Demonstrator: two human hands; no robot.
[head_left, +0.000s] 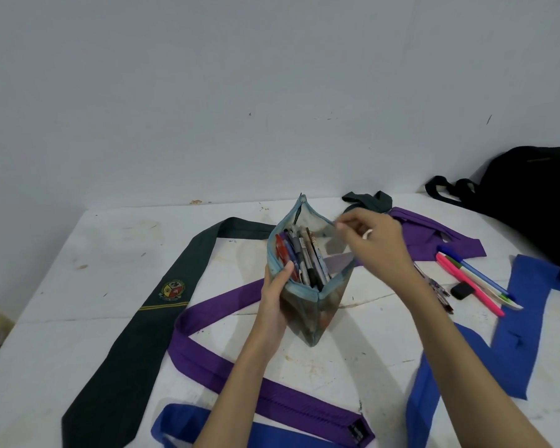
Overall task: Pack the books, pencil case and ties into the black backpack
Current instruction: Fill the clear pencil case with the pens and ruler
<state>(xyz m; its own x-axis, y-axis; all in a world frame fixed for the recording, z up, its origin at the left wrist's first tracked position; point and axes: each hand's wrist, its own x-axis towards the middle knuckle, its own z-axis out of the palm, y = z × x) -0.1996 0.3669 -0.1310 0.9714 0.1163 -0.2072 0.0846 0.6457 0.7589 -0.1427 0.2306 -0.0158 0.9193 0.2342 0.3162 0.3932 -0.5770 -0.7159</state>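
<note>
My left hand [274, 297] grips the near left side of an open, blue-edged pencil case [307, 305] held above the table, full of pens. My right hand [375, 250] hovers over the case's right rim, fingers curled, pinching at the rim or zipper; what it pinches is too small to tell. A dark green tie [136, 324] with a crest lies to the left. A purple tie [214, 367] winds under the case, and a blue tie [518, 324] lies at the right. The black backpack [537, 202] sits at the far right. No books are visible.
Loose pens and highlighters [472, 282] and a small black eraser [462, 290] lie right of the case. The white table [78, 247] meets a plain wall at the back; its left edge drops off near the frame's left side.
</note>
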